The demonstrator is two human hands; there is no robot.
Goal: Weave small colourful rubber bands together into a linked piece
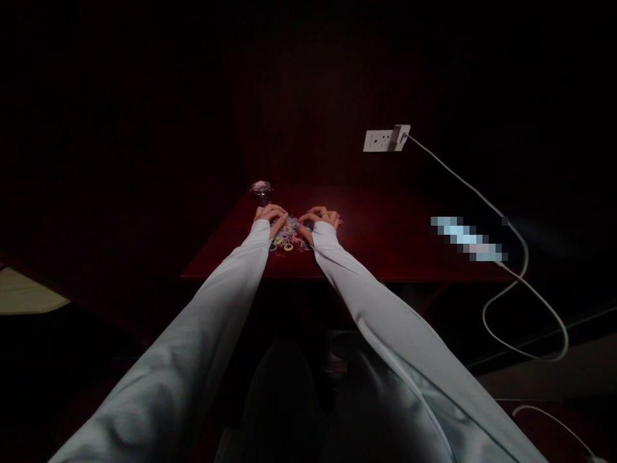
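On the dark red table (385,247) lies a heap of small colourful hair ties (288,239), with yellow, purple and orange ones among them. My left hand (270,213) touches the heap from the left, its thumb and fingertips close together. Opposite it, at the heap's right side, my right hand (322,217) has its thumb and index finger drawn together in a pinch. Whatever is between the fingertips of either hand is too small and dim to make out. Just beyond my left hand stands a small clear jar (261,192) with something pale pink at its top.
A white wall socket (380,141) holds a charger (402,135). Its white cable (475,190) loops past the table's right end to a blurred-out, bright device (466,238). The table's front edge (289,278) runs below my forearms. The surroundings are very dark.
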